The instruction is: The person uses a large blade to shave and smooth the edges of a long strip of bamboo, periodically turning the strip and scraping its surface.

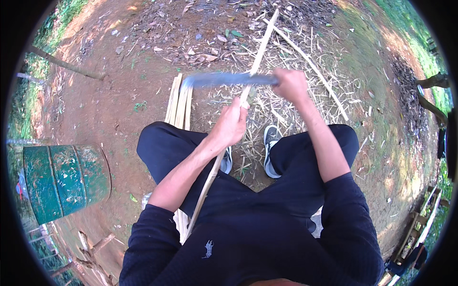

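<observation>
Left hand (231,125) wrapped tight around the bamboo strip (260,52), right hand (291,86) clenching the machete (219,79)—one skid along the strip could cut that supporting hand!

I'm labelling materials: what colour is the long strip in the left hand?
The long strip is pale straw-yellow, clearest in the head view.

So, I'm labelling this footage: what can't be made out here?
In the head view:
Blade: edge smeared by motion blur.
Its grip: hidden inside the right hand.
Left hand: palm side hidden by its own back.
Pile of pale strips: partly hidden by the left leg.
</observation>
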{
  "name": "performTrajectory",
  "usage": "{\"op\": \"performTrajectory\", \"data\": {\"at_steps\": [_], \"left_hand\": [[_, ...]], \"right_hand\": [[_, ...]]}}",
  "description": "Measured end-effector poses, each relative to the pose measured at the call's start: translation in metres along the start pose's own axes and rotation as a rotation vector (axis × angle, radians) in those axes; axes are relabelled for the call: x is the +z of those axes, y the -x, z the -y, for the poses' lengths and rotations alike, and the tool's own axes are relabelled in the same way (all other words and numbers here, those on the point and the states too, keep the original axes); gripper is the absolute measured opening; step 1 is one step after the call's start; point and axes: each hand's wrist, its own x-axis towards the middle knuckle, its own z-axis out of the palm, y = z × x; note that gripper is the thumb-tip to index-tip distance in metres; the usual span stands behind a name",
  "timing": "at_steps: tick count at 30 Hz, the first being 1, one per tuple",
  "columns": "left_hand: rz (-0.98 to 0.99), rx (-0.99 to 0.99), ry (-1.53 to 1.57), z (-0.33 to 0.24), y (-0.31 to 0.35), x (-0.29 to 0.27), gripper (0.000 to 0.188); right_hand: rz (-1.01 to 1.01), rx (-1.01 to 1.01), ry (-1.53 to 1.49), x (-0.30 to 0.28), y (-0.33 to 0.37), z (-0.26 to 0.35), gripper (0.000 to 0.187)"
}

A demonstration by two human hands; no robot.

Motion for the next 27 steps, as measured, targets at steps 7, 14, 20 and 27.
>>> {"op": "performTrajectory", "data": {"at_steps": [7, 14, 20, 27], "left_hand": [[-0.014, -0.158, -0.132, 0.004, -0.003, -0.014, 0.023], [0.246, -0.126, 0.005, -0.02, 0.013, -0.014, 0.024], [0.188, -0.045, 0.131, 0.022, 0.0, 0.007, 0.027], [0.233, -0.018, 0.067, 0.013, 0.004, -0.008, 0.025]], "right_hand": [[0.053, 0.187, -0.038, -0.002, 0.002, 0.004, 0.006], [0.026, 0.52, 0.068, -0.017, -0.004, -0.071, 0.011], [0.149, 0.528, -0.12, -0.006, 0.0, -0.029, 0.011], [-0.05, 0.138, 0.07, -0.005, 0.003, -0.048, 0.005]]}}
